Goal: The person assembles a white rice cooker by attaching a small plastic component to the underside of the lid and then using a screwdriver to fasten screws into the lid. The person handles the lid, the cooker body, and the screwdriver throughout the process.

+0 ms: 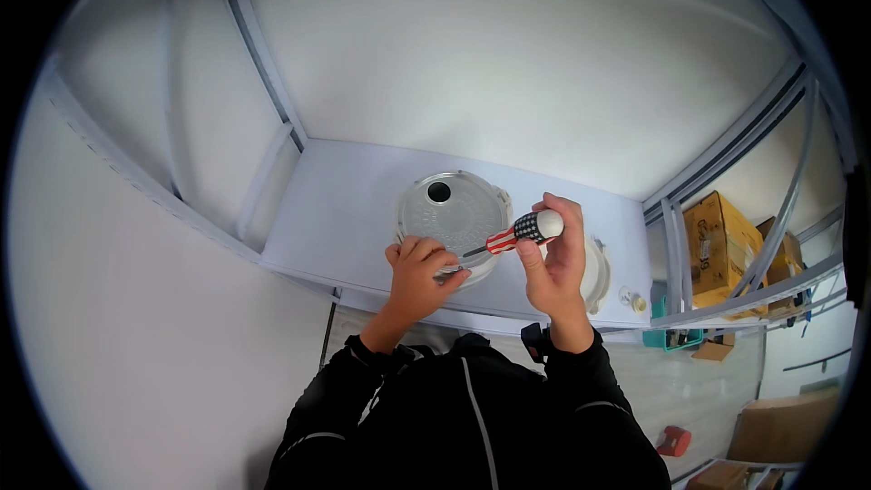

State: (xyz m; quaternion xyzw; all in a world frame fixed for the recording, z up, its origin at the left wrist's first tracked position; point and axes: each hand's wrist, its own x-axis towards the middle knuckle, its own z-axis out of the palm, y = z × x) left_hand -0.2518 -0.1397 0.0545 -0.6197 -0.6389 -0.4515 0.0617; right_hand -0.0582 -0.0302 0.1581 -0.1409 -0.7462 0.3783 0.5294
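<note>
A round, silvery-grey lid-like housing (467, 209) with a black round hole (439, 192) lies on the white table in front of me. My right hand (564, 265) is wrapped round a screwdriver (519, 233), its handle striped red and white with a dark starred band and a white end. The shaft slants down leftward to the housing's near rim. Beside the tip, my left hand (419, 274) rests on that rim, thumb and forefinger drawn together. What they pinch is too small to make out.
A white round part (594, 277) sits right of the housing, partly behind my right hand. Small clear and yellowish items (638, 303) lie near the table's (340, 181) right corner. Metal frame posts (667, 209) stand at both sides. Cardboard boxes (721, 249) and a teal basket (680, 338) are farther right.
</note>
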